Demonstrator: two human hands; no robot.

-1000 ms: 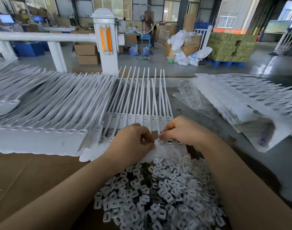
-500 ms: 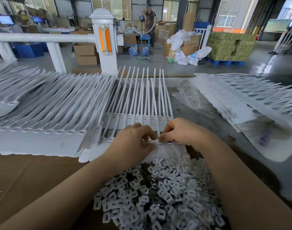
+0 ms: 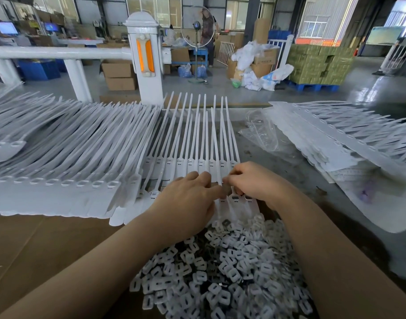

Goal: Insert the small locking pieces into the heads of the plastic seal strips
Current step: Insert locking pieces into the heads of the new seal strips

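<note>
A row of white plastic seal strips (image 3: 198,143) lies side by side in front of me, heads toward me and tails pointing away. A heap of small white locking pieces (image 3: 222,268) fills the near middle between my forearms. My left hand (image 3: 185,201) and my right hand (image 3: 252,180) meet fingertip to fingertip over the near strip heads (image 3: 234,199). Both have curled fingers that pinch at a strip head; what sits between the fingertips is hidden.
A large stack of white seal strips (image 3: 59,162) covers the left, another stack (image 3: 349,143) the right, beside a crumpled clear plastic bag (image 3: 261,132). Brown cardboard (image 3: 36,245) lies under my left forearm. A white post with an orange reflector (image 3: 144,58) stands behind.
Both hands stayed together over the near strip heads, with only small finger shifts. The view has shifted slightly.
</note>
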